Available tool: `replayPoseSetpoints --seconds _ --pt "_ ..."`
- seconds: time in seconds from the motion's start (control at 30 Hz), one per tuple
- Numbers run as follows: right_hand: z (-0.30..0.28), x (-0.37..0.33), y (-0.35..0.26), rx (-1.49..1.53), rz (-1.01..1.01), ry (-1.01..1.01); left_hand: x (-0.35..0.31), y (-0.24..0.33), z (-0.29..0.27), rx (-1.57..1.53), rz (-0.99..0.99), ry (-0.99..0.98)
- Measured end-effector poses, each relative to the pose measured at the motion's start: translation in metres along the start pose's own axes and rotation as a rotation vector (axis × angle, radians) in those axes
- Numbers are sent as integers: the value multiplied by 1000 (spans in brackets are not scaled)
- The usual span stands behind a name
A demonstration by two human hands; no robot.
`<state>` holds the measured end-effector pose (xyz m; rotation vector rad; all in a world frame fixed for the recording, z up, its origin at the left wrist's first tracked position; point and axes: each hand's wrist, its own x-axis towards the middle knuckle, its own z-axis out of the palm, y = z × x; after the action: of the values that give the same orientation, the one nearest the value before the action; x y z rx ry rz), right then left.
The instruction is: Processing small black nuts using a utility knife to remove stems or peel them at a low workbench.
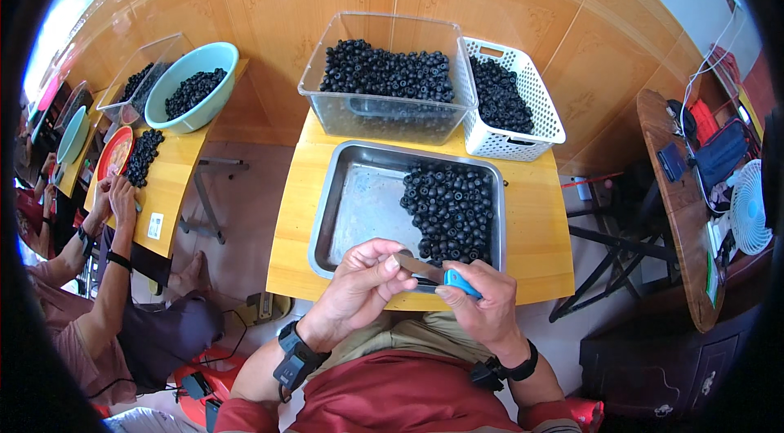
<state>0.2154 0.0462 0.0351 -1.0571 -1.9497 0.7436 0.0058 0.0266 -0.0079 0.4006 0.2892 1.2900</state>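
One metal tray point(359, 204), one clear tub point(384, 110) and one white basket point(523, 127) are sitting on the yellow worktop point(539, 229), all holding small black rings too many to count. The left hand point(359, 286) is pinching something small over the tray's near edge, while the right hand point(482, 302) is gripping one blue-handled knife point(445, 276).

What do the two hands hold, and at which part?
The right hand grips a knife by its blue handle. The left hand pinches something small at the blade between its fingers; what it is cannot be told.
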Motion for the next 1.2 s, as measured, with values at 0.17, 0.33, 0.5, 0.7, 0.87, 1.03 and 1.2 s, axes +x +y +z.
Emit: replayPoseSetpoints --seconds 0.17,0.33,0.5,0.7,0.87,1.03,1.2 --pt "-21 0 19 86 256 229 -8 9 13 -21 52 -173" --pt "-10 8 -3 222 118 60 -3 7 8 -11 4 -66" --pt "6 15 -14 278 -35 -49 -4 1 6 -13 -66 -56" --pt "10 17 -10 204 -131 -162 -6 -6 6 30 -93 -12" --pt "8 16 -7 171 -153 -89 -2 -2 7 188 -167 37" --pt "-26 52 5 2 104 222 5 2 3 753 64 91" --pt "-64 150 65 -100 25 522 19 16 10 1239 76 140"
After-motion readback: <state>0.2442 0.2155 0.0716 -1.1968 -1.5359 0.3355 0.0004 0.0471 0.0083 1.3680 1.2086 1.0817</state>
